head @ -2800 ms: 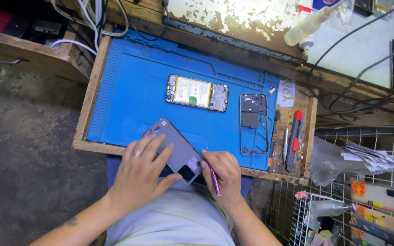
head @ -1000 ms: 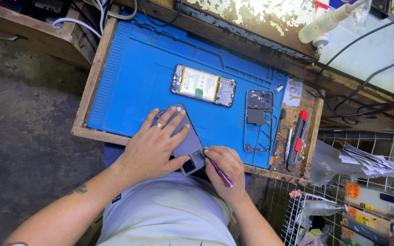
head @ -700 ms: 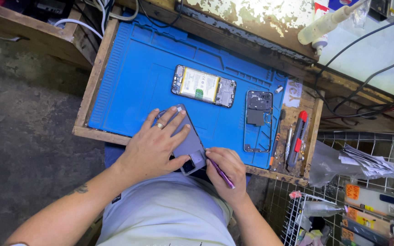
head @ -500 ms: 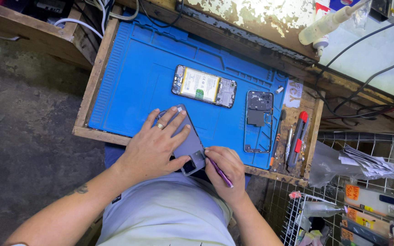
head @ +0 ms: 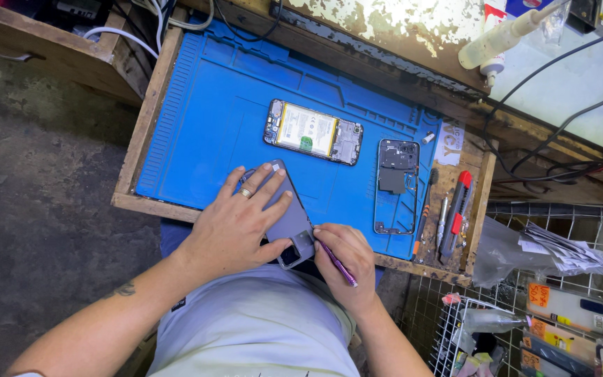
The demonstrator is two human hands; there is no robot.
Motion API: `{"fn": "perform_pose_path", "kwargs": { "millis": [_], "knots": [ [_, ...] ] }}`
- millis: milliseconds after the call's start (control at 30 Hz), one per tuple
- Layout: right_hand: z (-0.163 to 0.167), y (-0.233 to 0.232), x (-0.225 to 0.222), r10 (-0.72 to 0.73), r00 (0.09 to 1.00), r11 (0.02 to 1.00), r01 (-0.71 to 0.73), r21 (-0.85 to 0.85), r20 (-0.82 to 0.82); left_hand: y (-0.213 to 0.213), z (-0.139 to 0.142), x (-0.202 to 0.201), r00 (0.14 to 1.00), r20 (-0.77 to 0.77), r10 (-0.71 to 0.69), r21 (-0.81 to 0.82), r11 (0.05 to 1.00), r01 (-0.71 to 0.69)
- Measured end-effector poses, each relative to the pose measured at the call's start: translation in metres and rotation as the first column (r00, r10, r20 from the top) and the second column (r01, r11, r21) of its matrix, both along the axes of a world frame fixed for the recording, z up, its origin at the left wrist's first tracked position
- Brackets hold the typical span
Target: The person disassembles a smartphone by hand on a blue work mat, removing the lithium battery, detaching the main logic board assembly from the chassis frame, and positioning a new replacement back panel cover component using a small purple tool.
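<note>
The worktop (head: 141,146) is a wooden tray lined with a blue mat (head: 218,105), and most of what matters sits toward its near edge. At about 6 o'clock on the mat lies the grey phone (head: 289,222), back up, tilted so its camera end points to 5 o'clock and overhangs the tray's front rim. The left hand (head: 235,227) lies flat and spread across the phone, fingers splayed toward 12 o'clock, pinning it down rather than gripping it. The right hand (head: 343,262), at 4 o'clock of the phone, is closed in a pen-style pinch on a thin purple tool (head: 335,263), whose tip meets the phone near the camera corner. I judge the phone light, rigid and smooth, so it will likely slide on the mat unless pressed; its back looks thin and could flex or crack if levered hard, so the safest hold is broad palm pressure over the middle with the edges left free for the tool. At 12 o'clock of the phone, well apart, lies an opened phone (head: 313,131) with battery showing; at 2 o'clock rests a bare frame (head: 397,185). Beside the frame, at 3 o'clock, a red-handled tool (head: 456,213) and slim metal tweezers (head: 442,220) lie on the wood.
</note>
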State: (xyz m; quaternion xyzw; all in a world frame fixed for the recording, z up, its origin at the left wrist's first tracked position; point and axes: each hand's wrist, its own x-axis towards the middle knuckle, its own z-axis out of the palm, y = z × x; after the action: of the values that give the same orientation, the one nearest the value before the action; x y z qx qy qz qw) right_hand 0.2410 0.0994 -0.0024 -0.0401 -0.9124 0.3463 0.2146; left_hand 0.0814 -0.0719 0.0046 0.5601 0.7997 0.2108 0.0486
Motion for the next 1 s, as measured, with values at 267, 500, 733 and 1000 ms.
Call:
{"fn": "perform_pose_path", "kwargs": {
  "millis": [267, 500, 733, 1000],
  "knots": [
    [-0.0009, 0.0006, 0.0048, -0.023, 0.999, 0.999, 0.022, -0.036, -0.024, 0.0, 0.0003, 0.0007, 1.0, -0.002, 0.008, 0.009, 1.0, -0.008],
    [-0.0022, 0.0, -0.0002, -0.003, 1.0, 1.0, 0.003, 0.018, -0.021, 0.0005, 0.0008, 0.0, 1.0, 0.003, 0.007, 0.004, 1.0, -0.007],
    [-0.0024, -0.0017, 0.0029, -0.052, 0.998, 0.998, 0.052, -0.027, -0.026, 0.0008, -0.0005, 0.0008, 1.0, 0.003, 0.009, 0.002, 1.0, -0.009],
    [-0.0011, -0.0008, -0.0006, -0.018, 0.999, 1.0, 0.018, 0.006, -0.029, -0.0008, -0.0003, -0.0001, 1.0, -0.003, 0.008, 0.019, 1.0, -0.008]
  ]
}}
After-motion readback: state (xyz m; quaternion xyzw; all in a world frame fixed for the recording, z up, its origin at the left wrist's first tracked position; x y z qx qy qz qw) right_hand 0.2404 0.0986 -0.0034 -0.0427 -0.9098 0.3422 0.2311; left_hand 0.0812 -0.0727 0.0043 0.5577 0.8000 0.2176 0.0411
